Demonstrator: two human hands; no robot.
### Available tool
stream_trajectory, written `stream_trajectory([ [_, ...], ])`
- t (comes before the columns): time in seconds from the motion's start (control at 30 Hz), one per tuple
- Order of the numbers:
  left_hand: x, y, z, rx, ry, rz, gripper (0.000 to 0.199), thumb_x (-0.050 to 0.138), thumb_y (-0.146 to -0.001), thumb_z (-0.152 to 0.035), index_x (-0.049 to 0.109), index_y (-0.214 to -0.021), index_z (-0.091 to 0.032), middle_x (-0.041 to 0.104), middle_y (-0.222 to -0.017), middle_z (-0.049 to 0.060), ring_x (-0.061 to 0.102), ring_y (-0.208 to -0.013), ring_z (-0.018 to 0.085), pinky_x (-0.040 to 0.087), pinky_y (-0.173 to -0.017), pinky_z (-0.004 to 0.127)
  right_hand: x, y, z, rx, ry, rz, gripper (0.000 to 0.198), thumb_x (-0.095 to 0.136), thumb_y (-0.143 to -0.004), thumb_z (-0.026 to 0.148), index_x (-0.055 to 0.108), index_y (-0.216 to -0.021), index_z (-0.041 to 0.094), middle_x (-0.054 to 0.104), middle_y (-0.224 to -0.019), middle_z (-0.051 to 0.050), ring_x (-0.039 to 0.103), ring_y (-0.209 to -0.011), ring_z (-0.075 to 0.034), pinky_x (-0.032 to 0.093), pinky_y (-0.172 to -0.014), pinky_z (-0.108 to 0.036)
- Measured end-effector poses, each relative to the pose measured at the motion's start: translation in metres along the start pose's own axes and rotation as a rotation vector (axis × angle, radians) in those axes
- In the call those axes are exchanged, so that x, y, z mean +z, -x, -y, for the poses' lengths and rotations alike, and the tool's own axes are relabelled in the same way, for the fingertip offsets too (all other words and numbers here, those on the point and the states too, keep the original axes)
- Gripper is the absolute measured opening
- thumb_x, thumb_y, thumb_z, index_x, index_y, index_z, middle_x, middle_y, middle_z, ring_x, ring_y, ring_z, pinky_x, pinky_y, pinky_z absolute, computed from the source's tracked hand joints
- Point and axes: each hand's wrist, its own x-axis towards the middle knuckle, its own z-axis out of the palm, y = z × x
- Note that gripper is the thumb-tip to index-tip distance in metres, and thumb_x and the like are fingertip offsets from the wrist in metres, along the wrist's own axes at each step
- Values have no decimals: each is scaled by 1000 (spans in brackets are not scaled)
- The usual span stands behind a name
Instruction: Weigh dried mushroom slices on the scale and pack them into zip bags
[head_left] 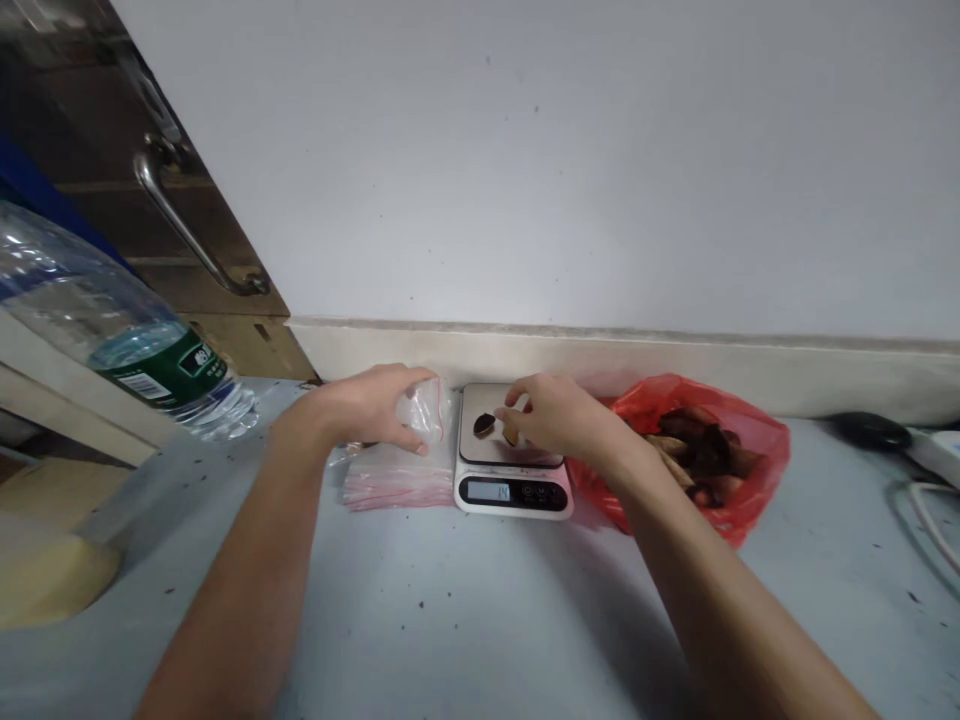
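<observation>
My left hand [375, 405] holds a clear zip-lock bag [427, 412] between thumb and fingers, with the bag's mouth turned toward the scale. Below it lies a stack of zip-lock bags [397, 485] with red seal strips. My right hand [555, 415] reaches over the plate of a white digital kitchen scale [466, 495], its fingertips closed on a small yellow-brown dried piece [511, 434]. Beside those fingertips a dark brown dried piece [484, 426] lies on the plate. The display seems to read 14. Under and behind my right forearm sits a red plastic bag [769, 450] holding several brown dried pieces [701, 445].
A large water bottle [165, 360] leans in from the left. A yellowish object [60, 570] is at the left edge. The white wall [562, 180] rises right behind the scale. At the right, a black object [870, 430] and a white cable [930, 520] lie on the grey table [450, 640].
</observation>
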Motion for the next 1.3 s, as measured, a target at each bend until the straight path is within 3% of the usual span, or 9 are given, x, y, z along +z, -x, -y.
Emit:
stream_trajectory([
  [0.1,10,-11,-8,22,-45,80,101,76,-69,-47,40,-160,-21,49,-158,20,55,-137,39,52,-100,40,9,-3,4,-36,-30,-8,35,54,-93,20,54,-59,26,72,-70,-9,71,-75,-27,53,-75,-39],
  [0.2,16,-18,-15,76,-48,73,97,81,-64,-41,49,-153,-21,59,-150,17,59,-133,36,48,-107,41,16,-10,7,-105,-194,34,27,54,-95,16,64,-71,23,77,-81,-5,74,-83,-20,56,-82,-32],
  [0.33,10,-11,-11,67,84,98,76,76,-70,-41,60,-142,-24,73,-128,11,73,-100,28,56,-80,31,16,-20,2,-110,-585,-31,19,53,-96,10,70,-94,17,80,-99,-7,76,-92,-16,58,-90,-29],
  [0.43,-2,4,-6,32,139,80,75,69,-77,-44,55,-148,-26,77,-117,8,73,-76,24,53,-65,30,6,-18,-8,-122,-519,-121,24,53,-91,4,71,-100,16,79,-94,-8,76,-90,-18,59,-88,-34],
  [0.5,-11,15,-4,70,156,-21,79,67,-80,-54,51,-153,-28,76,-123,7,75,-86,27,56,-75,33,-5,-11,-12,-278,-386,-124,30,57,-87,4,73,-106,19,78,-109,-8,74,-102,-21,58,-93,-37],
  [0.6,-19,27,-5,202,235,-113,90,73,-76,-60,46,-157,-32,63,-149,6,62,-131,33,52,-100,36,-22,3,-11,-541,-258,-135,24,69,-87,22,76,-109,27,65,-141,-8,65,-126,-26,55,-101,-43],
  [0.7,-20,28,-7,371,412,-103,89,71,-81,-55,39,-161,-32,51,-160,8,49,-145,34,50,-106,39,-34,16,-6,-628,-256,-218,13,71,-89,36,77,-94,26,57,-151,-8,59,-133,-29,52,-106,-46],
  [0.97,-2,13,-19,538,709,-103,73,67,-88,-60,53,-153,-28,65,-145,11,58,-137,32,49,-112,45,-40,26,-7,-640,-323,-263,16,70,-89,37,72,-80,24,65,-139,-9,59,-132,-28,51,-103,-42],
  [1.3,-5,11,-36,428,661,-413,25,77,-86,-42,82,-95,-19,83,-92,7,78,-92,25,65,-89,36,-47,28,-15,-462,-394,-386,23,76,-76,43,65,-70,23,74,-86,-5,66,-77,-21,54,-73,-35],
])
